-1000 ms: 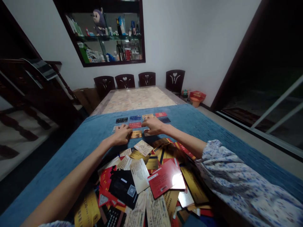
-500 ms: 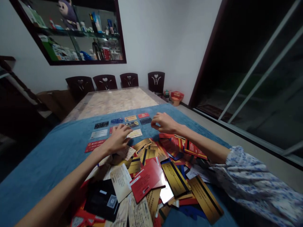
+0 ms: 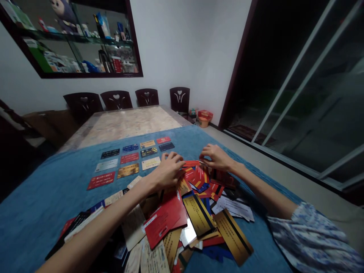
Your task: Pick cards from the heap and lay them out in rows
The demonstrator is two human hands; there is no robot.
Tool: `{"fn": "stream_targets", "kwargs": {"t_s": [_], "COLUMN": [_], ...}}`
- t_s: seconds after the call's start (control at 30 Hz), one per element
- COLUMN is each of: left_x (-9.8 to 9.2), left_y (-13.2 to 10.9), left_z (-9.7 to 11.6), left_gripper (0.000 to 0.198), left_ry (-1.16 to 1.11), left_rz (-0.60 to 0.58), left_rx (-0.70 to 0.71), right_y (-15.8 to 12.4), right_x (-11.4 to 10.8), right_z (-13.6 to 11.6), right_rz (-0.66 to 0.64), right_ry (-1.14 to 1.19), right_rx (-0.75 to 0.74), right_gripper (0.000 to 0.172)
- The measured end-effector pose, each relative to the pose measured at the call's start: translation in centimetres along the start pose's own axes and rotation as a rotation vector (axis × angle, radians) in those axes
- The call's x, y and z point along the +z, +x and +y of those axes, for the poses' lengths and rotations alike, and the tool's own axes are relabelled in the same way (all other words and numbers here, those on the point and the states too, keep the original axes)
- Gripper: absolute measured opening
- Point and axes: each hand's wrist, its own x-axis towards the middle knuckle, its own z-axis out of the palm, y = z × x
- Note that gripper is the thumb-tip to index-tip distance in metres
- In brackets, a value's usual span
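A heap of overlapping plastic cards spreads over the blue cloth in front of me, among them a red card (image 3: pixel 165 218), a gold card (image 3: pixel 199 214) with a black stripe and another gold card (image 3: pixel 233 237). My left hand (image 3: pixel 169 170) reaches over the heap to its far edge, fingers curled down and closed; what lies under them is hidden. My right hand (image 3: pixel 216 157) pinches at the edge of a card at the heap's far right. Between the fingertips of both hands lies an orange-red card (image 3: pixel 191 163). Beyond the left hand, several cards lie in rows, including a white card (image 3: pixel 150 163).
The blue cloth (image 3: pixel 36 201) covers the near part of a long table (image 3: pixel 127 121). Dark chairs (image 3: pixel 179 99) stand at its far end. A glass-shelved wall cabinet (image 3: pixel 85 38) is at the back left, a sliding door (image 3: pixel 284 83) at right.
My left hand has moved right, from beside the laid-out cards to the heap's far edge. My right hand has come down onto the heap. The view has turned slightly right.
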Motion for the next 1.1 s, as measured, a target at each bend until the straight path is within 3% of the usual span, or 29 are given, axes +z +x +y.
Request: {"fn": "stream_targets", "kwargs": {"t_s": [0.27, 0.53, 0.77, 1.1], "left_x": [1.5, 2.4, 2.5, 2.2], "left_y": [3.8, 5.5, 7.1, 8.8], "left_z": [3.3, 4.1, 4.4, 5.2], "left_gripper": [0.021, 0.032, 0.035, 0.048], "left_ry": [-0.005, -0.042, -0.016, 0.014], "left_rz": [-0.083, -0.140, -0.175, -0.242], "left_rx": [0.109, 0.124, 0.041, -0.105], "right_y": [-2.1, -2.8, -2.8, -3.0], "right_x": [1.2, 1.8, 2.2, 2.9], "right_z": [1.5, 1.4, 1.9, 2.9], "right_rz": [0.028, -0.027, -0.081, -0.055], "right_ry": [0.110, 0.202, 0.186, 0.174], "right_rx": [-0.009, 0.004, 0.044, 0.043], "right_gripper": [0.017, 0.020, 0.027, 0.027]}}
